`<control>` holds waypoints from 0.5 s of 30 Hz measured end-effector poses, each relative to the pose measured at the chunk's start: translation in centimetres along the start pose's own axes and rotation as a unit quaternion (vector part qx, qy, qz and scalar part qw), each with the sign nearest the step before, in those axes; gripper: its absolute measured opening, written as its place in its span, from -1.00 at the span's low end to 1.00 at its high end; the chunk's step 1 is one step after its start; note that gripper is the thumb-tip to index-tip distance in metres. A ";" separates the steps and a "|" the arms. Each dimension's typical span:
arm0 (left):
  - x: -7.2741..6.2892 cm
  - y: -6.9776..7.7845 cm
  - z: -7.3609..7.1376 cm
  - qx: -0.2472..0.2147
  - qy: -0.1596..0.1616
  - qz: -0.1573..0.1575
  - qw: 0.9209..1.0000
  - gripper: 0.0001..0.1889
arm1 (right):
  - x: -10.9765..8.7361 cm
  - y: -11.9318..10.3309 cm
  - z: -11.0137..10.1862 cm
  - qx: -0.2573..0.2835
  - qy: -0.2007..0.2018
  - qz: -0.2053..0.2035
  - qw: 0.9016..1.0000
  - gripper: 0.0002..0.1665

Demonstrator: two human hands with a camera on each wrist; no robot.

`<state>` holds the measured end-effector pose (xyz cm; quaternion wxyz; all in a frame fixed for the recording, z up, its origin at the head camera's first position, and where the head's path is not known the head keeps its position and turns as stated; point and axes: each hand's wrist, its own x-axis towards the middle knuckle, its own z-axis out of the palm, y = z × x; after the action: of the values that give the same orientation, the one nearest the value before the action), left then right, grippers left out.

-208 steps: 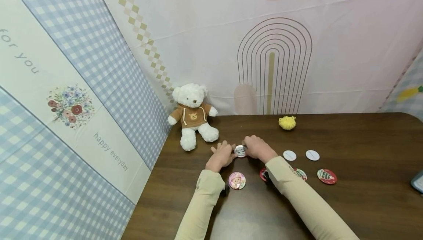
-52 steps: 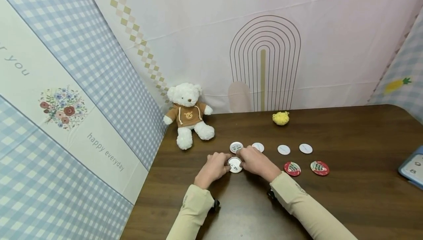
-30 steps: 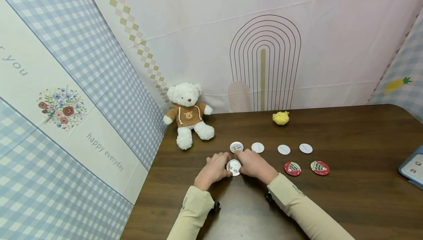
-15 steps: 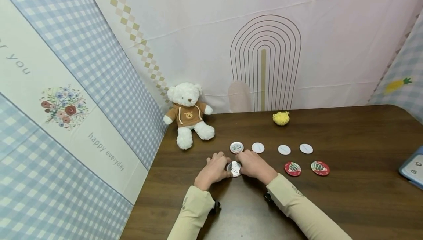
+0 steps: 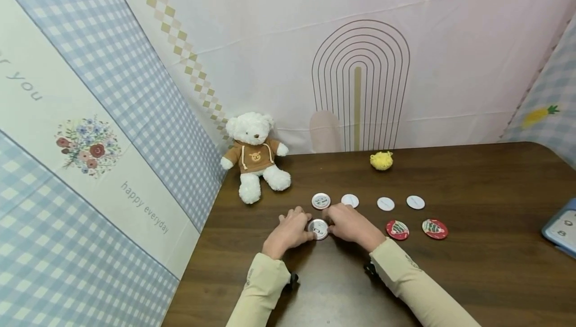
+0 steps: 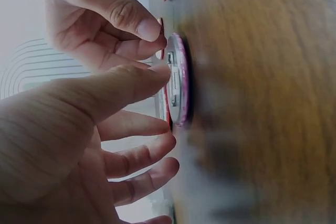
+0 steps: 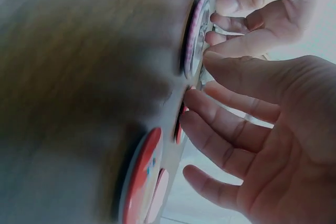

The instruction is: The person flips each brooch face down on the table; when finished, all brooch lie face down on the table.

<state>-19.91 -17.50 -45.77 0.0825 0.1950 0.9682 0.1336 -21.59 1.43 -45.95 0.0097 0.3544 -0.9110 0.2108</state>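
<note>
A round pin badge (image 5: pixel 318 229) lies back side up on the table, its safety pin and silvery back showing. Its pink rim is visible in the left wrist view. My left hand (image 5: pixel 289 231) is at the badge's left edge, thumb and fingers spread about it. From the other side my right hand (image 5: pixel 352 224) reaches in, thumb and forefinger close to the right edge. In the right wrist view the left thumb (image 7: pixel 227 3) seems slightly clear of the badge; exact contact is hard to tell. Just behind lies another silver-backed badge (image 5: pixel 321 200).
White discs (image 5: pixel 385 203) lie along the back row. Two red badges with a tree picture (image 5: pixel 397 229) are on the right. A white teddy bear (image 5: pixel 254 157) sits back left, a yellow fuzzy item (image 5: pixel 381 160) at the back. A phone-like device (image 5: pixel 562 227) is far right.
The pink cartoon badge, face up in the oldest frame, now lies back side up. Both hands have come nearer from the rear badge. Lately the front badge has only shifted and turned slightly.
</note>
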 end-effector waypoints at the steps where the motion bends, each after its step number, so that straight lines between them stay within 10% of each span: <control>1: 0.1 0.1 0.0 -0.002 0.001 0.001 1.000 -0.52 | -0.1 0.2 -0.1 -0.002 0.001 -0.001 1.000 -0.72; 15: 1.4 2.1 0.3 -0.010 0.010 0.034 0.999 -0.62 | -1.6 2.3 -1.2 -0.036 -0.013 0.027 0.999 -0.79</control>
<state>-20.41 -14.98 -45.60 0.0702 0.2253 0.9605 0.1477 -22.04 4.45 -46.00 0.0050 0.3314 -0.9275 0.1731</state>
